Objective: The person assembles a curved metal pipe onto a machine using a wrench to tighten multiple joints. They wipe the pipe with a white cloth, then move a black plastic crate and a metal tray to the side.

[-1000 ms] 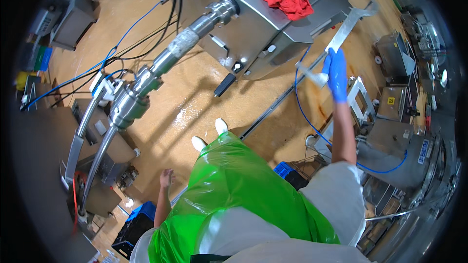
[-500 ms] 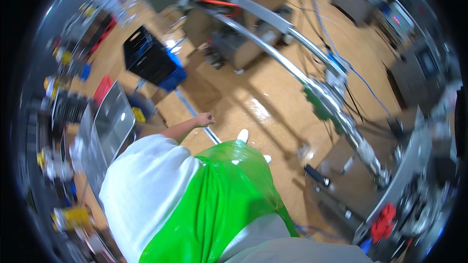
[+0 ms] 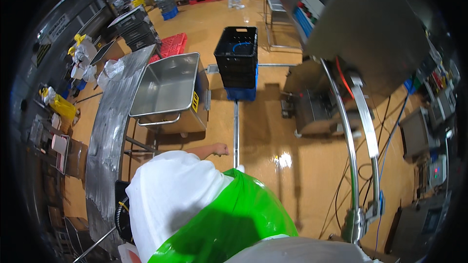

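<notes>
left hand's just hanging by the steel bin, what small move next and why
Probably reach the left hand forward to the steel bin: the fist is closed on nothing, hanging free over the floor, and that open bin is the nearest thing ahead. The right hand is out of view.

left hand (image 3: 220, 149): bare, curled into a loose fist, holding nothing, hanging over the wet tan floor | nearest thing: steel tub (image 3: 168, 90) on a frame, empty, open-topped, just ahead-left, not touching
</notes>
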`<state>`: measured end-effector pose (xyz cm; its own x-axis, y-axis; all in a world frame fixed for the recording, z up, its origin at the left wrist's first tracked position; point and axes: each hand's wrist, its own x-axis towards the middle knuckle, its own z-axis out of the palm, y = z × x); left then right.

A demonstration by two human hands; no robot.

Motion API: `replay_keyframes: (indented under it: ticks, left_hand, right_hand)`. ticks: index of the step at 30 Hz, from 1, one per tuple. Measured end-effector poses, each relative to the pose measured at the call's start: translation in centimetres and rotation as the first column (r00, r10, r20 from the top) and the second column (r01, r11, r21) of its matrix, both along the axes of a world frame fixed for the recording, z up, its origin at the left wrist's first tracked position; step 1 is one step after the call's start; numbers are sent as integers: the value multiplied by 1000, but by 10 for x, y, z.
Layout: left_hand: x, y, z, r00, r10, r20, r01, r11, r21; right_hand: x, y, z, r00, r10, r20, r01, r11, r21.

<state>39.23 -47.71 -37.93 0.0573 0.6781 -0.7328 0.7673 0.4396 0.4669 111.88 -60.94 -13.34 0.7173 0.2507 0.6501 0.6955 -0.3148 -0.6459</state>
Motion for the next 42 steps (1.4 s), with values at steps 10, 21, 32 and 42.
replay_keyframes:
  ticks: [10, 21, 32, 42]
  left_hand:
    - [-122, 202, 35, 993, 98, 57, -104, 990, 95]
    - [-50, 498, 68, 784, 61, 618, -293, 913, 282]
    - [53, 704, 102, 605, 21, 796, -390, 879, 273]
    - [104, 699, 121, 280, 329, 902, -549, 826, -130]
  right_hand:
    - [-293, 362, -18, 600, 784, -163, -786, 538, -304]
    - [-366, 746, -121, 665, 681, 307, -349, 647, -678]
    - [-364, 799, -110, 744, 657, -123, -565, 521, -640]
    - [-474, 747, -85, 921, 387, -43, -187, 342, -921]
